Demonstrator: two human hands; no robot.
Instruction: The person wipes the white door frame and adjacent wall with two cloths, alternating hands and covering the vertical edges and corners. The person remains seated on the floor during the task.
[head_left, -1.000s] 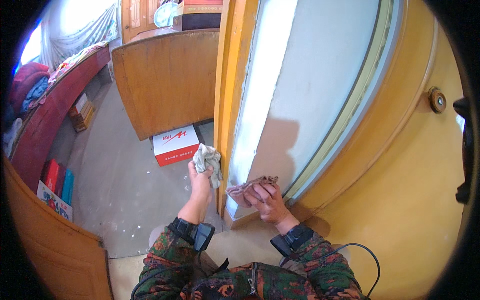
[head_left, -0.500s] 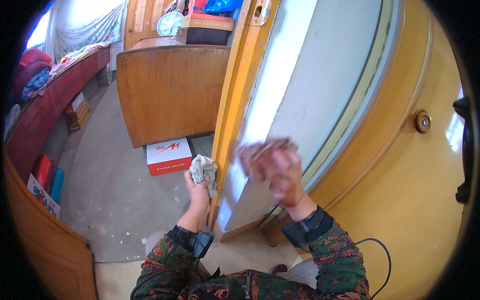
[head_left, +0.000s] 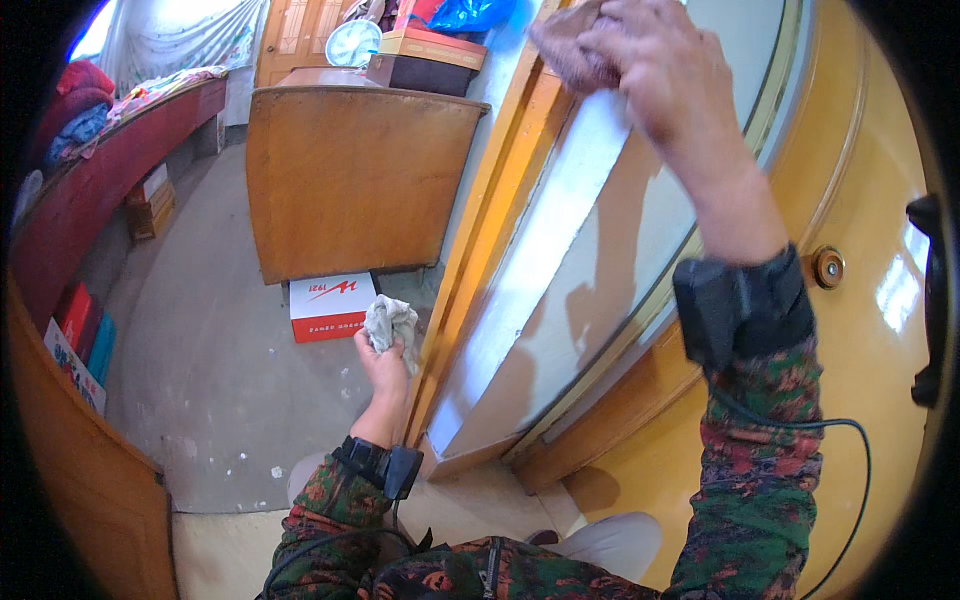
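My right hand [head_left: 675,75] is raised to the upper part of the door frame [head_left: 500,200], its fingers closed on a brownish-pink cloth [head_left: 575,50]. That cloth lies against the yellow wood of the frame, beside the white wall strip. Lower down and to the left, my left hand [head_left: 385,362] grips a crumpled pale grey cloth [head_left: 390,322]. It is close to the lower part of the frame; whether it touches the wood I cannot tell.
A yellow door [head_left: 860,400] with a round knob [head_left: 828,267] stands on the right. Beyond the frame is a wooden cabinet [head_left: 360,190] with a white and red box [head_left: 330,305] at its foot. A dark red bed side [head_left: 120,170] runs along the left.
My right hand has gone up along the frame with the brownish-pink cloth, from low on the wall to near the top. My left hand has barely shifted, still holding the grey cloth.
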